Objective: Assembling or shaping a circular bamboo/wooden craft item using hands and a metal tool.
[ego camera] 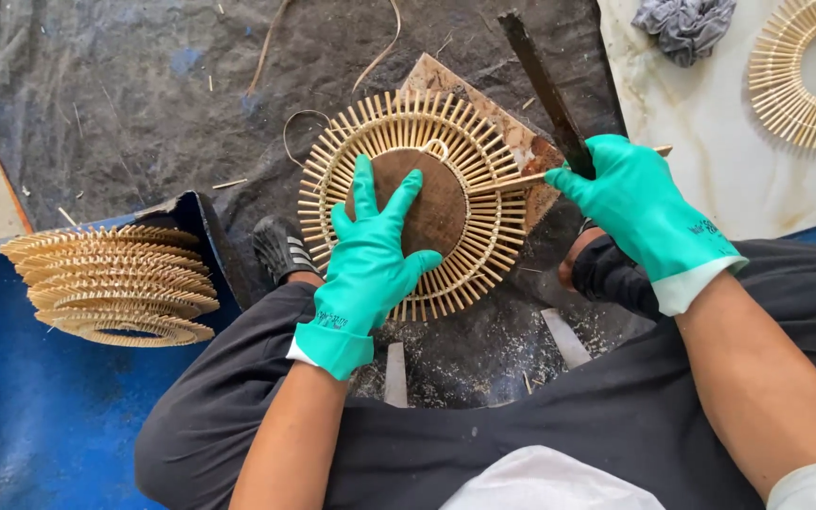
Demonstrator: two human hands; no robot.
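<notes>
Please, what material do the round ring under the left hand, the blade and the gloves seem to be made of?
Ring: pale thin sticks set like rays, matt, probably bamboo or rattan. Blade: dark, flat and dull, likely old steel. Gloves on the left hand and right hand: smooth teal with a slight shine, apparently rubber.

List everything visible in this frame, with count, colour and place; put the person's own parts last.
bamboo stick ring: 1, pale tan, centre, on the board
round disc: 1, brown, inside the ring
wooden board: 1, brown, under the ring
blade: 1, dark, in the right hand
stack of rings: 1, tan, left, on blue surface
finished ring: 1, tan, top right
cloth: 1, grey, top
tarp: 1, dark grey, floor
left hand: green glove, pressing the disc
right hand: green glove, gripping the blade
</notes>
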